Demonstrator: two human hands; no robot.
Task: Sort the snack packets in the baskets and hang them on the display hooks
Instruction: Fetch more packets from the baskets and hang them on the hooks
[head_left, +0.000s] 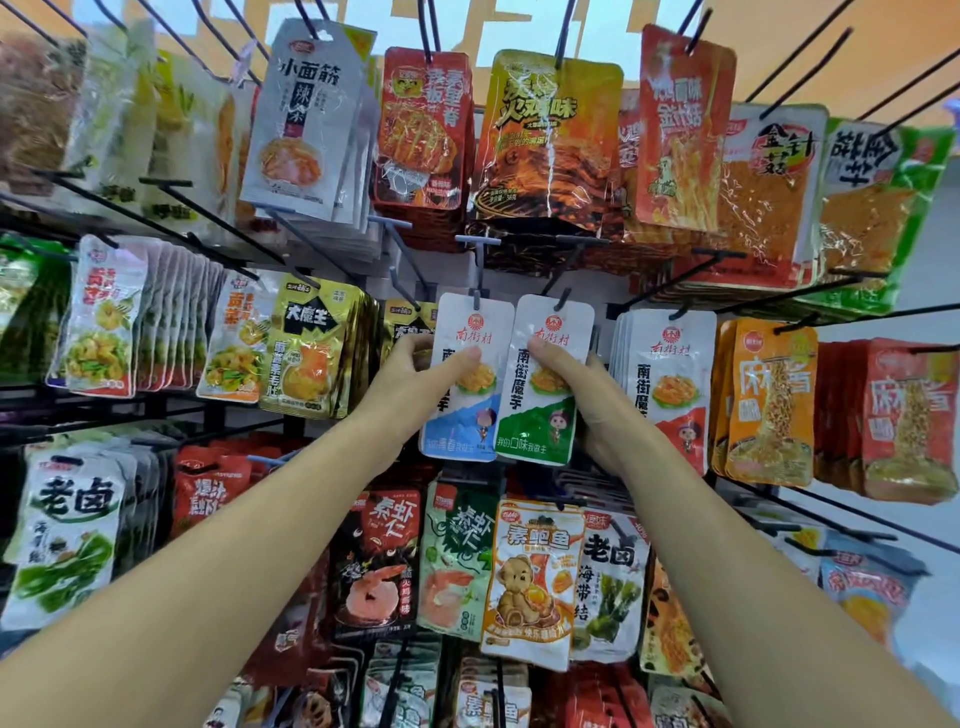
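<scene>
The left hand (415, 374) pinches the blue-bottomed packet (460, 431) and the right hand (571, 387) the green-bottomed packet (540, 431), each grip clamped mid-packet, long axes upright, top holes at the hooks (477, 270) just above the thumbs.

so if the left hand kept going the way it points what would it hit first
The left hand pinches the blue packet. Going on up and rightward, it would likely meet the green packet beside it first, near the right hand; depth is unclear.
</scene>
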